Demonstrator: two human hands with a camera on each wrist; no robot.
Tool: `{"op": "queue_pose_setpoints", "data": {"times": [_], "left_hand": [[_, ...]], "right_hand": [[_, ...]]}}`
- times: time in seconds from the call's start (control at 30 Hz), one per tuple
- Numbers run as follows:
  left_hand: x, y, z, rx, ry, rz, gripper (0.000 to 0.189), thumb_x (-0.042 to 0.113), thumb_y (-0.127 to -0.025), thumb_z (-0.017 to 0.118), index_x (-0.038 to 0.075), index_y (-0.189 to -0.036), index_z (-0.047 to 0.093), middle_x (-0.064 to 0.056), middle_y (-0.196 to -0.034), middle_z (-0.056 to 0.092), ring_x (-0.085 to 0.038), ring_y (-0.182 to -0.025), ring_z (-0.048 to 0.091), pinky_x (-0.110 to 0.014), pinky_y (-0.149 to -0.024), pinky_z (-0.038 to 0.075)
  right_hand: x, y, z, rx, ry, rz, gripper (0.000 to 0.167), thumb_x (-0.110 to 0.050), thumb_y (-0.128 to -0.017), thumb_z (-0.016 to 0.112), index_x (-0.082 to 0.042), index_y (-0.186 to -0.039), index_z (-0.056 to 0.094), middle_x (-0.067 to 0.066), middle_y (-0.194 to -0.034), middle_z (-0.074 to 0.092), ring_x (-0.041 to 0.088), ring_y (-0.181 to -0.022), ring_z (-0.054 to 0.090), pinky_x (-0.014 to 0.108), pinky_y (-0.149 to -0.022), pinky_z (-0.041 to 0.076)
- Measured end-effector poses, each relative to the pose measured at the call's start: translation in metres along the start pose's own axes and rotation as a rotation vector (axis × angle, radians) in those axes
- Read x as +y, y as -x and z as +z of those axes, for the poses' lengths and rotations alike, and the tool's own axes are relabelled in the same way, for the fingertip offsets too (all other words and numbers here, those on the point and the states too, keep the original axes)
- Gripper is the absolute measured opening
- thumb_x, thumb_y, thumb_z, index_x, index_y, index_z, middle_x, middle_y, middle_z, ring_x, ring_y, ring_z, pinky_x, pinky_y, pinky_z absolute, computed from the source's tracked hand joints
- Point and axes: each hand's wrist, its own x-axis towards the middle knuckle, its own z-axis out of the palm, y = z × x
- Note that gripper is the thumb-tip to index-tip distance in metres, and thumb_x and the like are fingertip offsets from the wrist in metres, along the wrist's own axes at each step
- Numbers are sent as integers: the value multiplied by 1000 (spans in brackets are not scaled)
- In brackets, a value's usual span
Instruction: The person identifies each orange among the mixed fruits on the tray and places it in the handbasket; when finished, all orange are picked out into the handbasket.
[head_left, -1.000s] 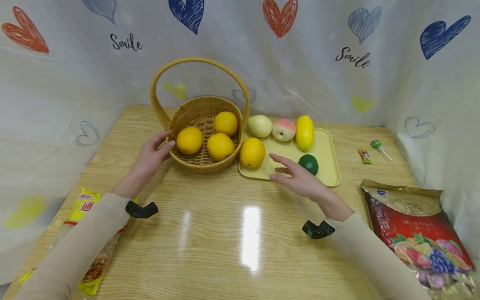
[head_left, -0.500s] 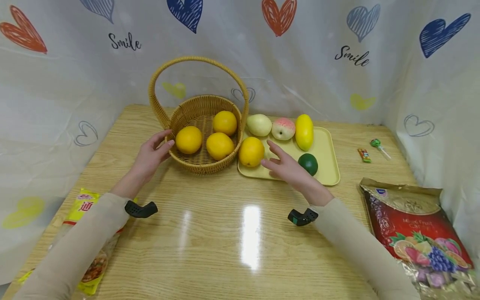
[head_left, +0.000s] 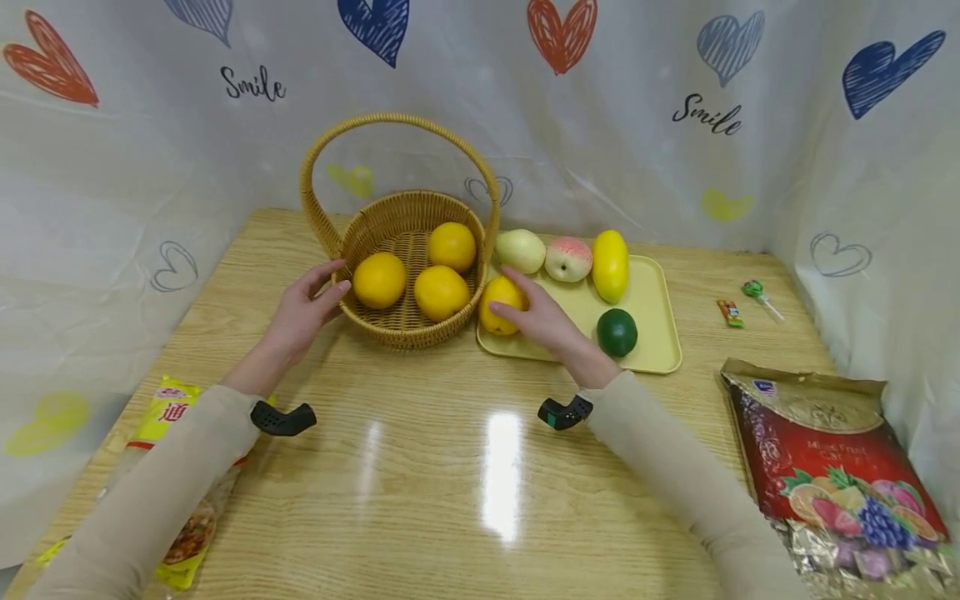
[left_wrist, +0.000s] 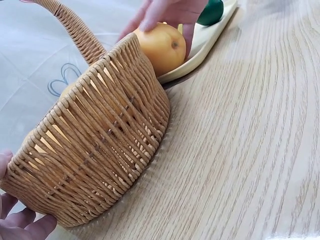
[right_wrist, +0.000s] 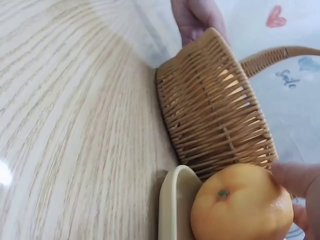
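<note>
My left hand (head_left: 303,312) holds the near left side of a wicker basket (head_left: 408,336), its thumb and fingertips at the rim in the head view. Inside the basket lie three oranges, one of them the left orange (head_left: 379,281). My right hand (head_left: 546,317) reaches over a further orange (head_left: 497,312) at the left end of a pale yellow tray (head_left: 660,333), thumb on the near side and fingers on the far side. In the right wrist view this orange (right_wrist: 240,202) sits right beside the basket wall (right_wrist: 215,120), its stem end showing.
On the tray are a pale green pear-like fruit (head_left: 521,252), a peach (head_left: 568,260), a long yellow fruit (head_left: 611,267) and a dark green fruit (head_left: 617,332). A lollipop (head_left: 757,293), small candy (head_left: 730,313) and fruit candy bag (head_left: 840,458) lie right. A yellow food packet (head_left: 176,400) lies left.
My right hand has moved left across the tray, from apart from the orange to around it. The left hand stays at the basket, and the basket has not moved.
</note>
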Motion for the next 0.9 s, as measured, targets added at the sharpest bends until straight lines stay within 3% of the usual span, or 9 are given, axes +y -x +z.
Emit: {"op": "queue_pose_setpoints", "data": {"times": [0.17, 0.33, 0.5, 0.7, 0.9], "left_hand": [[1, 1, 0, 3, -19, -12, 61, 28, -102, 54, 9, -154, 29, -12, -163, 10, -30, -146, 18, -42, -109, 38], [2, 0, 0, 2, -18, -23, 60, 27, -103, 53, 9, -155, 28, -12, -163, 9, -30, -147, 17, -47, -111, 35], [3, 0, -1, 1, -33, -32, 61, 28, -103, 52, 9, -155, 27, -11, -163, 9, -29, -147, 16, -41, -109, 38], [3, 1, 0, 12, -32, -24, 61, 29, -102, 53, 10, -155, 28, -11, -163, 10, -28, -147, 15, -36, -107, 41], [5, 3, 2, 12, -39, -15, 62, 32, -101, 54, 11, -155, 29, -10, -163, 11, -27, -147, 15, -33, -106, 43]], "right_hand": [[-3, 5, 0, 4, 67, -61, 64, -18, -97, 63, -11, -153, 33, 10, -156, 33, 25, -143, 28, 41, -120, 18], [0, 14, -9, -2, 115, -25, 65, -23, -98, 62, -17, -155, 31, 12, -160, 23, 28, -147, 18, 45, -121, 13], [5, 21, -22, 16, 106, 15, 63, -23, -97, 64, -19, -153, 35, 13, -161, 20, 30, -148, 11, 49, -121, 9], [6, 25, -28, 60, 33, 9, 60, -18, -96, 66, -12, -150, 40, 10, -156, 30, 27, -145, 22, 48, -120, 14], [15, 20, -28, 89, 26, -12, 53, -19, -98, 63, -13, -147, 44, 7, -153, 37, 25, -140, 29, 46, -119, 19]]}}
